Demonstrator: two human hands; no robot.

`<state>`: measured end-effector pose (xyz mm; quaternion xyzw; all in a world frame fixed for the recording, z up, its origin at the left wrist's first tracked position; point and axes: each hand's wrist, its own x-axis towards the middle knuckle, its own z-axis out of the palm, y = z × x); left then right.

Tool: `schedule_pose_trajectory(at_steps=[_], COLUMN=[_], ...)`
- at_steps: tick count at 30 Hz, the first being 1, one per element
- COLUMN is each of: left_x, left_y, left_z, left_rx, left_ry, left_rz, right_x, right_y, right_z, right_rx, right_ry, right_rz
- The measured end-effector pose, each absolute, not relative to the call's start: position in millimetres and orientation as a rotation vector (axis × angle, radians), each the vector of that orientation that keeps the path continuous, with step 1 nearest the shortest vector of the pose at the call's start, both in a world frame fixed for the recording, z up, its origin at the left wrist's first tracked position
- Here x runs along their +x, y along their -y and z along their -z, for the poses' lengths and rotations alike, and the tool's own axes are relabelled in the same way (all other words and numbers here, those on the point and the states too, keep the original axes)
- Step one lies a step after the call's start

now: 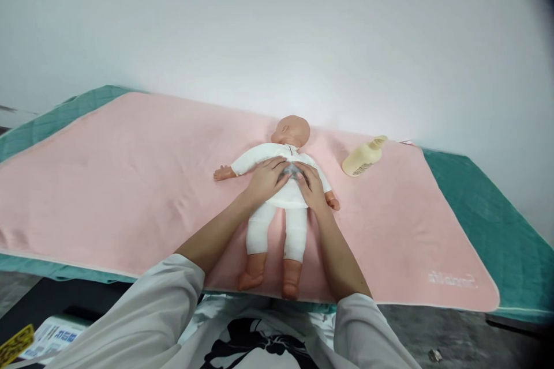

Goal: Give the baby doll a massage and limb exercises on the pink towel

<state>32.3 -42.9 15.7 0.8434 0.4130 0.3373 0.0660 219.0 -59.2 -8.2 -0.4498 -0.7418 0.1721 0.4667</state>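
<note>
A baby doll (285, 199) in a white cloth suit lies face down on a pink mat (130, 184), its head turned to the left and its feet toward me. My left hand (268, 177) lies flat on the left side of the doll's upper back, fingers stretched out. On the right side of the back rests my right hand (310, 181), also with fingers extended. Between my hands a small greyish patch (292, 170) shows on the doll's back; I cannot make out what it is.
A pale yellow pump bottle (364, 157) lies tilted on the mat right of the doll. A green quilted cover (485, 202) shows under the mat. Behind stands a white wall (277, 29). At lower left are a dark surface and a white-and-blue package (56, 334).
</note>
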Motion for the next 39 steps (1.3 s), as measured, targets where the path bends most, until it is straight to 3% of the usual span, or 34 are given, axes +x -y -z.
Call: schedule_pose_trajectory(at_steps=[39], left_x=[39.5], left_y=[31.5], left_z=[-22.3], left_rx=[2.533], left_ry=[-1.343], left_rz=[-0.912], right_x=[213.1], right_y=[41.7], right_z=[-0.1], right_rx=[-1.189], right_ry=[1.796], right_rz=[-0.465])
